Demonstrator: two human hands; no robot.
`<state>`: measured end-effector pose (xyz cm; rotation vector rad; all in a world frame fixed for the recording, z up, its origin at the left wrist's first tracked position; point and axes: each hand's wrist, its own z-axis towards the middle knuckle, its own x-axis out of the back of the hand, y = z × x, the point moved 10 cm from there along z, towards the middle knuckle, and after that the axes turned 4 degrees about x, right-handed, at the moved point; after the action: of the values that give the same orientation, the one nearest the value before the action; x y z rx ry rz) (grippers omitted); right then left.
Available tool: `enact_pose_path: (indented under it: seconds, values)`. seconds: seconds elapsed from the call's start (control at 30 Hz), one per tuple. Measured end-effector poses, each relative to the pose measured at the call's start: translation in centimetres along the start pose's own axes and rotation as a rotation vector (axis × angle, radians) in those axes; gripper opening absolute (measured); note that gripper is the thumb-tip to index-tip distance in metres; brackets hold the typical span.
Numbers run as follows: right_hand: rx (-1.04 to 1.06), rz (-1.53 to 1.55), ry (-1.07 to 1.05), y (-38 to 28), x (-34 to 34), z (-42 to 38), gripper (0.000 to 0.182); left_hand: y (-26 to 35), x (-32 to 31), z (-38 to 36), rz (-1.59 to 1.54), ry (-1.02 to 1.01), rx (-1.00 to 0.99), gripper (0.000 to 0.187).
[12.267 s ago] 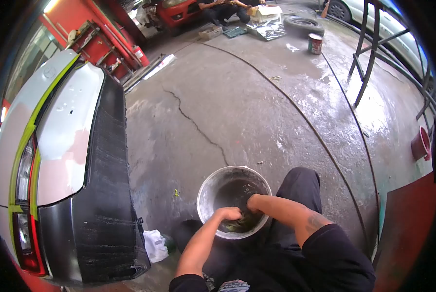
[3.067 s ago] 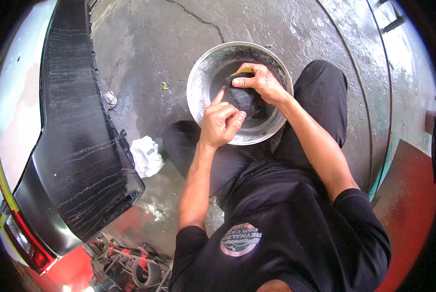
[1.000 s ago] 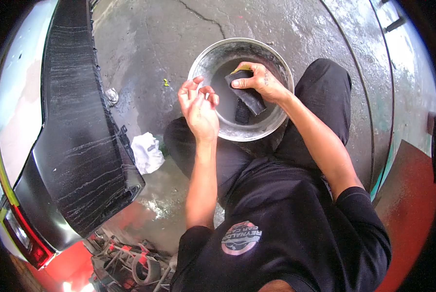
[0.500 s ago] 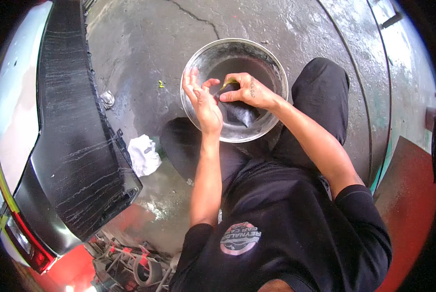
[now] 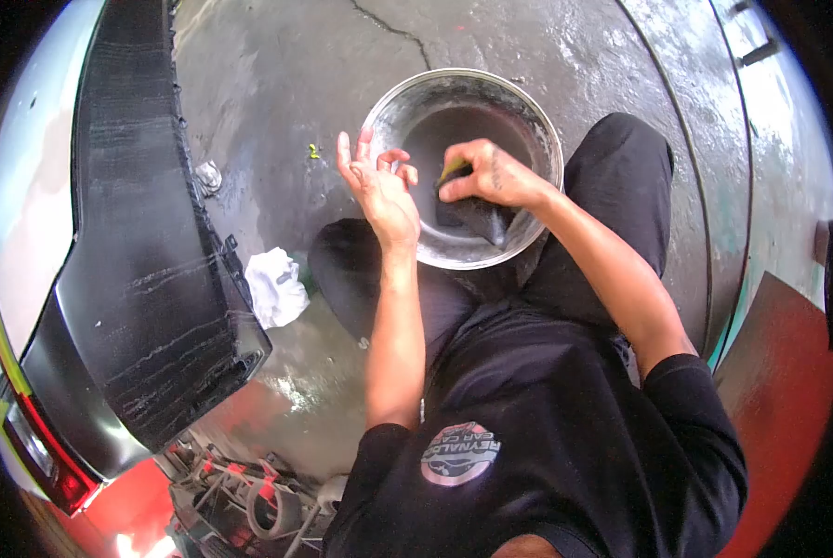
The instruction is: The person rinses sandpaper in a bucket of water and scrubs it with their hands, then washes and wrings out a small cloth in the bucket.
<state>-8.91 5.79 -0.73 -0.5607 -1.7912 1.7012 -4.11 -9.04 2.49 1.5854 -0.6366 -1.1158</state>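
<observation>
My right hand is over a round metal basin, pinching a dark pad with a yellow edge between thumb and fingers. Below that hand a dark, wet-looking piece with a pointed corner shows inside the basin; I cannot tell whether it is part of the pad. Dark water lies in the basin. My left hand is raised at the basin's left rim, palm up, its fingers apart and nothing in it.
A black car bumper with whitish streaks stands along the left. White crumpled paper and a smaller crumpled scrap lie on the wet concrete floor. A dark hose or cable runs down the right side. Metal stands are at lower left.
My two hands have moved apart: the left has drawn back from the pad with its fingers spreading, and the right has shifted slightly right with the pad. The view has shifted a little.
</observation>
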Motion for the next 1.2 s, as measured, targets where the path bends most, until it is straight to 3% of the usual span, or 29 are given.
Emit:
enact_pose_path:
  seconds: [0.03, 0.13, 0.23, 0.33, 0.43, 0.47, 0.57, 0.6, 0.7, 0.73, 0.8, 0.83, 0.87, 0.9, 0.93, 1.07, 1.2]
  values:
    - [-0.071, 0.114, 0.076, 0.4, 0.9, 0.0, 0.038, 0.5, -0.2, -0.1, 0.016, -0.024, -0.022, 0.084]
    - [-0.206, 0.185, 0.152, 1.4, 2.0, 0.1, 0.049, 1.1, -1.6, -0.4, 0.068, -0.112, -0.069, 0.085]
    - [-0.183, 0.156, 0.171, 1.9, 1.2, 0.7, 0.051, 0.7, -3.2, -1.0, 0.143, -0.182, -0.127, 0.085]
    - [-0.164, 0.225, 0.098, 1.4, 0.2, 0.6, 0.035, 0.1, -3.8, -0.7, 0.240, -0.187, -0.211, 0.085]
    - [-0.027, 0.164, 0.036, -0.2, 0.0, 0.8, 0.026, -1.1, -2.7, -1.0, 0.075, -0.072, -0.021, 0.085]
    - [-0.043, 0.178, 0.016, -0.2, 0.0, 0.7, 0.026, -1.5, -2.0, -1.0, -0.097, 0.022, 0.028, 0.077]
    - [0.029, 0.098, -0.085, -0.3, -1.3, 0.6, 0.028, -3.7, 0.0, 0.7, -0.493, 0.006, 0.243, 0.069]
    - [0.000, 0.093, -0.060, -0.5, -1.1, 0.4, 0.028, -3.8, 0.5, 1.1, -0.565, 0.073, 0.284, 0.063]
    - [-0.208, 0.305, 0.193, 1.9, 1.9, 0.1, 0.041, -3.8, 0.4, 1.0, -0.738, 0.027, 0.348, 0.058]
    - [-0.220, 0.404, 0.237, 2.3, 2.3, 0.1, 0.046, -3.8, 0.3, 1.0, -0.763, -0.019, 0.350, 0.055]
    - [-0.127, 0.305, 0.183, 1.4, 1.8, 0.4, 0.046, -3.7, -0.7, 0.5, -0.815, -0.112, 0.363, 0.050]
    - [-0.081, 0.251, 0.157, 0.9, 1.5, 0.7, 0.047, -4.1, -0.5, 0.3, -0.718, -0.023, 0.361, 0.050]
    - [-0.048, 0.243, 0.167, 0.5, 1.0, 0.6, 0.030, -4.5, -0.6, -0.2, -0.620, 0.067, 0.355, 0.049]
    - [-0.045, 0.195, 0.157, -0.1, 0.5, 0.6, 0.028, -4.7, -0.4, -0.7, -0.521, 0.160, 0.348, 0.048]
    - [-0.060, 0.194, 0.146, -0.2, 0.6, 0.5, 0.027, -5.1, -0.8, -0.7, -0.506, 0.108, 0.340, 0.043]
    - [-0.063, 0.237, 0.127, 0.1, 0.4, 0.4, 0.026, -5.2, -1.0, -1.3, -0.599, 0.092, 0.393, 0.037]
    - [-0.106, 0.248, 0.211, 1.2, 1.3, 0.6, 0.030, -5.8, -1.0, -0.8, -0.885, -0.022, 0.459, 0.038]
